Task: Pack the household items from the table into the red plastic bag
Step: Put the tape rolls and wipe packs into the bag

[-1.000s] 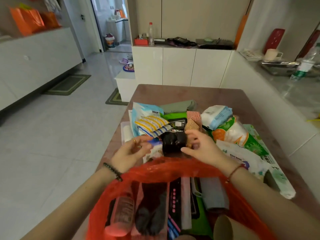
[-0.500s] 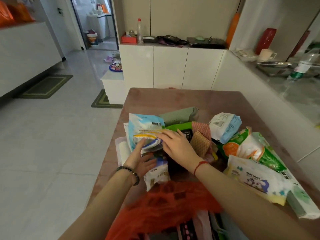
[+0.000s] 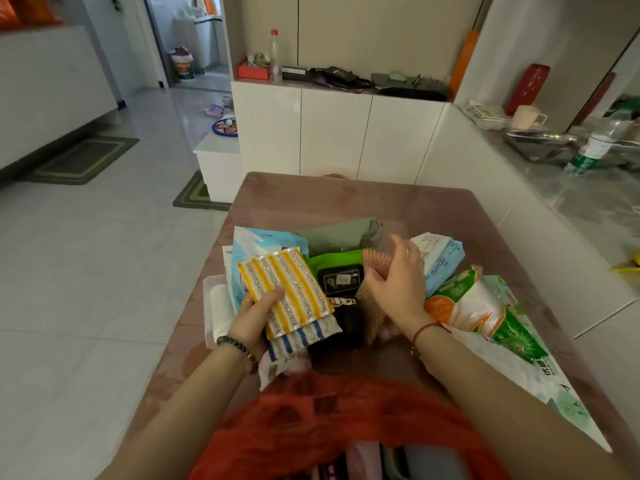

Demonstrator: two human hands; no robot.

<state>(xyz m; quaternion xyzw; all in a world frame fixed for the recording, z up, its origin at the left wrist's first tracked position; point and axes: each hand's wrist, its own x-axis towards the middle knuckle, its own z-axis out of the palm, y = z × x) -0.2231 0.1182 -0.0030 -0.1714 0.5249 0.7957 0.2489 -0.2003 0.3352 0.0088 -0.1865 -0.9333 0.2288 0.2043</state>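
Two hands, left (image 3: 251, 315) and right (image 3: 394, 282), one red plastic bag (image 3: 346, 417), two striped scouring pads (image 3: 287, 292), two green floor mats (image 3: 83, 159).

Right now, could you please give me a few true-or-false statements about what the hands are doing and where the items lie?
1. The left hand grips a pack of striped sponge cloths. True.
2. The right hand is clamped on the black pouch. False: it hovers open above the pile, fingers spread, holding nothing.
3. The red bag lies at the near edge of the table, between the forearms. True.
4. The top cloth in the pack has green stripes. False: the stripes are yellow and silver, with a blue-striped cloth beneath.
5. The pack of cloths is already inside the red bag. False: it is held above the pile, beyond the bag.
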